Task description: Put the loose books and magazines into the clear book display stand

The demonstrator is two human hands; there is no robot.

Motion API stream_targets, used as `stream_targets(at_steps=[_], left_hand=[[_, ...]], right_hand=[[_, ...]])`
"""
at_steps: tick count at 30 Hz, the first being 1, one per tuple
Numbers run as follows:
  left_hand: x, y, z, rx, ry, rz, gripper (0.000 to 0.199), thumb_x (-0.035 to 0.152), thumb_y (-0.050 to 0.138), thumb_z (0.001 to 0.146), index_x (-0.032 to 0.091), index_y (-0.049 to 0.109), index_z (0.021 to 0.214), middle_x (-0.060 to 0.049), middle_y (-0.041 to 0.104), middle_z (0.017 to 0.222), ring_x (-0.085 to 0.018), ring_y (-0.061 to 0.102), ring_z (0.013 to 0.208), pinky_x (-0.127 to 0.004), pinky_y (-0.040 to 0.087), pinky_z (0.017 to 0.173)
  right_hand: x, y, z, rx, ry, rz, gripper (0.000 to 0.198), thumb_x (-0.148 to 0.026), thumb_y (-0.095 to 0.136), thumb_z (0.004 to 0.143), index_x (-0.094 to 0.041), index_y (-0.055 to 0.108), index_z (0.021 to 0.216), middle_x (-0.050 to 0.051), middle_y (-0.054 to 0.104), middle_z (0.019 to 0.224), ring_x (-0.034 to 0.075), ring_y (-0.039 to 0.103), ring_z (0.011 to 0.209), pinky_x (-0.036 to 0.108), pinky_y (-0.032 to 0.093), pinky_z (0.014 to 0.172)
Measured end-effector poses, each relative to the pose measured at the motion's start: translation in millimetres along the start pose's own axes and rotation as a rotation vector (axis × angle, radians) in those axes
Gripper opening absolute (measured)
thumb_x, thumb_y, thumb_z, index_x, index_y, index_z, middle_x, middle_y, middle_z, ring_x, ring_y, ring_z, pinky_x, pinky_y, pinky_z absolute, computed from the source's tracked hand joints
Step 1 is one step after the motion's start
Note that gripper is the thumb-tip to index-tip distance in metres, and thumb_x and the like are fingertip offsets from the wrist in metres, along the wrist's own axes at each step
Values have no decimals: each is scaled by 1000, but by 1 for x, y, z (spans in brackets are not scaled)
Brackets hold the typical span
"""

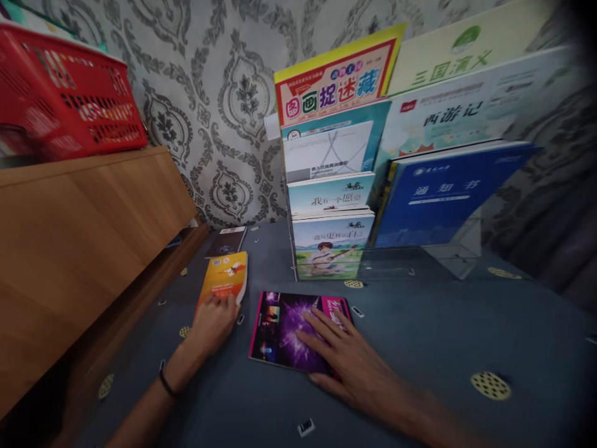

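My right hand (342, 351) lies flat, fingers spread, on a magazine (291, 330) with a purple starburst cover and pink edges. The magazine rests on the blue-grey patterned cloth. At the left, my left hand (214, 326), with a dark band on its wrist, is closed at the near end of an orange book (224, 277). Its fingers curl over the cover, and the thumb is not clearly seen. The book's right edge bends up a little. Just beyond it lies a dark book (227, 241), partly overlapped by the orange one.
A clear acrylic rack (326, 272) at the back holds several upright books, among them a blue book (448, 196) at the right and a yellow-edged book (340, 81) on top. A red basket (74, 93) stands on a wooden cabinet (93, 230) to the left.
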State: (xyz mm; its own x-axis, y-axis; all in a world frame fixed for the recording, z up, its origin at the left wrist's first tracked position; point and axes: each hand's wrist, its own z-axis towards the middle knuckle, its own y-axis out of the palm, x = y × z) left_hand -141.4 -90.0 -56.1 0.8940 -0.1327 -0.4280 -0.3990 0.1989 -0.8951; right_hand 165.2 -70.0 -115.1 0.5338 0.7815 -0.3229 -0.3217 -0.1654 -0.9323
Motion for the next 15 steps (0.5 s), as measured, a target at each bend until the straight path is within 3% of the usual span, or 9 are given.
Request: stream_targets(at_steps=[3, 6, 8, 11, 13, 15], left_hand=[[15, -9, -18, 51, 64, -122, 35, 38, 46, 101, 16, 67, 85, -12, 74, 78, -27, 72, 80, -40, 55, 79], [17, -7, -17, 94, 118, -388, 37, 47, 44, 101, 19, 67, 96, -10, 75, 98, -25, 70, 95, -39, 55, 87], [12, 1, -7, 94, 150, -567, 38, 43, 38, 104, 19, 64, 117, -10, 71, 122, -22, 65, 115, -38, 51, 101], [-3, 22, 21, 33, 164, -675, 46, 40, 34, 105, 18, 49, 143, -11, 50, 154, -20, 42, 145, -41, 31, 122], [-15, 35, 42, -32, 112, -656, 51, 41, 35, 104, 19, 42, 150, -10, 37, 163, -21, 30, 152, -45, 20, 126], [-29, 45, 60, -80, 8, -611, 53, 40, 35, 104, 19, 38, 153, -9, 35, 163, -21, 28, 153, -45, 18, 126]], right_hand=[[2, 4, 0, 38, -23, -27, 59, -53, 57, 94, -36, 45, 149, 8, 37, 162, 38, 31, 150, 71, 27, 117], [3, 8, -1, 60, -33, -48, 59, -55, 56, 94, -36, 44, 149, 7, 39, 161, 38, 32, 149, 71, 27, 117], [4, 10, -1, 71, -38, -56, 59, -56, 55, 95, -37, 44, 149, 6, 39, 161, 38, 33, 149, 70, 28, 117], [4, 11, 0, 86, -45, -68, 58, -58, 53, 95, -38, 45, 149, 6, 40, 161, 37, 35, 148, 68, 31, 117], [4, 10, 0, 82, -45, -81, 58, -58, 52, 95, -37, 45, 148, 6, 41, 160, 37, 35, 148, 68, 32, 117], [2, 9, 0, 66, -39, -97, 58, -57, 53, 95, -36, 46, 148, 8, 41, 160, 37, 34, 148, 68, 32, 116]])
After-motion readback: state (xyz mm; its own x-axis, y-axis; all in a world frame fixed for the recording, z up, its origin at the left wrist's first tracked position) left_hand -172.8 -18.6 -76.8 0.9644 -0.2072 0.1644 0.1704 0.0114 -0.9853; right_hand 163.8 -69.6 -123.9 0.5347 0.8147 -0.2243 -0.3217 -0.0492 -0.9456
